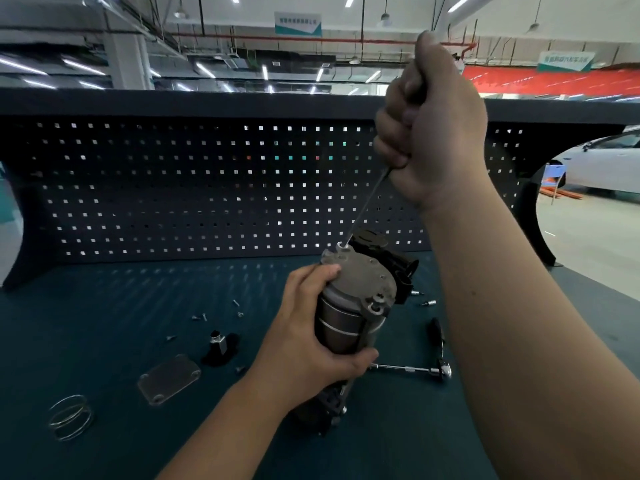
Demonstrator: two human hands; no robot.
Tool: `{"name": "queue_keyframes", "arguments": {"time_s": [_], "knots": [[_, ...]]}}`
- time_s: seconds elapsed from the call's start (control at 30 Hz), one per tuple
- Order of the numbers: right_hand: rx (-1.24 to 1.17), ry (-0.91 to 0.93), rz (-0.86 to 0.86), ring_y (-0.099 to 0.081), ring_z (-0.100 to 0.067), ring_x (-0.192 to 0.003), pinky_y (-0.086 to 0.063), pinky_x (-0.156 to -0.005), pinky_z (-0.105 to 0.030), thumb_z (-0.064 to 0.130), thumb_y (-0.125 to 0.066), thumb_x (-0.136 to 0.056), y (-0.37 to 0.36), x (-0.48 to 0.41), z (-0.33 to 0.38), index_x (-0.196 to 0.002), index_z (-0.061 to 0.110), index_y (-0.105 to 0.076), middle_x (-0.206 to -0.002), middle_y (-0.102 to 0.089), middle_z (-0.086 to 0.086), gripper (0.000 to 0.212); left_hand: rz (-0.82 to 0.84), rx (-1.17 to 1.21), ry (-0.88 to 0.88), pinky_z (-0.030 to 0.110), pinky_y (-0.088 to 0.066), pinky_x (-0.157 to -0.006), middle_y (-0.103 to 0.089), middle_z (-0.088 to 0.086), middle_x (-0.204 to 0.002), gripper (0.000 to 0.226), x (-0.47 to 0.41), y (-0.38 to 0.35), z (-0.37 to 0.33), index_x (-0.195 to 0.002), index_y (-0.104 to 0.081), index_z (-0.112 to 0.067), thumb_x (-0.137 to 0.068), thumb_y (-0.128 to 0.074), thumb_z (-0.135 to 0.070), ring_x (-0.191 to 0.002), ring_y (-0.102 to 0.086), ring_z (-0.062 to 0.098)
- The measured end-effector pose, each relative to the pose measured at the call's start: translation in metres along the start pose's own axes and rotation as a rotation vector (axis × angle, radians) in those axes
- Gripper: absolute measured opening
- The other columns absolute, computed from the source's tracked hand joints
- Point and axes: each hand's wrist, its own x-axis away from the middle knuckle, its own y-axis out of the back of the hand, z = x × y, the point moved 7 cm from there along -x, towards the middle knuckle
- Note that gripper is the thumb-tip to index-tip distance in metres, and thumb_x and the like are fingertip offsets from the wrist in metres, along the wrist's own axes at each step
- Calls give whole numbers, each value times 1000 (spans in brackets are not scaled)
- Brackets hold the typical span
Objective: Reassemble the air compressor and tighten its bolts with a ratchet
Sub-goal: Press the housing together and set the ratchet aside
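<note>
Left hand (311, 337) grips compressor (356, 278) upright; right hand (433, 133) above, fisted round driver (365, 207).

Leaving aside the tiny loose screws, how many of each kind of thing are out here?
Compressor: 1
Ratchet: 1
Driver: 1
Plate: 1
Spring: 1
Black part: 1
Total: 6

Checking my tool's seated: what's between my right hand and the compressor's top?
Head view: only the driver's thin shaft, running from the right hand into a bolt hole on the compressor.
</note>
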Motion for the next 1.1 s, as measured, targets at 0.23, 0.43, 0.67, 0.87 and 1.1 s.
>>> {"name": "queue_keyframes", "arguments": {"time_s": [0.23,0.43,0.67,0.87,1.1], "knots": [[319,-63,-74,-32,-10,-38,-27,-38,-23,31,-39,-102,-14,2,-12,-70,17,-45,-49,-41,7,36,-28,-1,35,-4,-29,-89,-22,-42,-129,96,1,5,3,-125,-19,-68,-52,-77,-48,-118,-35,-19],[1051,-212,287,-43,-9,-45,-37,-49,-22,27,-41,-101,-25,22,-60,-71,18,-62,-58,-52,2,38,-54,-64,47,-2,-25,-94,-19,-48,-125,93,2,10,3,-122,-19,-69,-49,-74,-53,-118,-31,-16],[1297,-247,413,-57,3,-79,-43,-66,-17,42,-55,-93,9,41,-66,-88,34,-62,-86,-64,16,11,-99,-93,47,8,-27,-95,-23,-34,-125,90,5,1,-4,-129,-21,-55,-55,-72,-55,-120,-36,4],[1156,-324,335,-53,10,-83,-38,-70,-9,34,-50,-97,32,54,-78,-101,36,-60,-91,-59,23,11,-146,-260,10,29,-34,-92,-24,-9,-133,97,4,-22,-24,-136,-16,-49,-59,-74,-55,-121,-26,13],[1125,-435,334,-56,-4,-105,-40,-88,-23,34,-44,-100,44,48,-85,-109,37,-67,-109,-63,19,25,-211,235,187,8,-34,-95,-43,-31,-124,67,4,3,11,-128,-30,-64,-69,-55,-80,-120,-44,-4]]}}
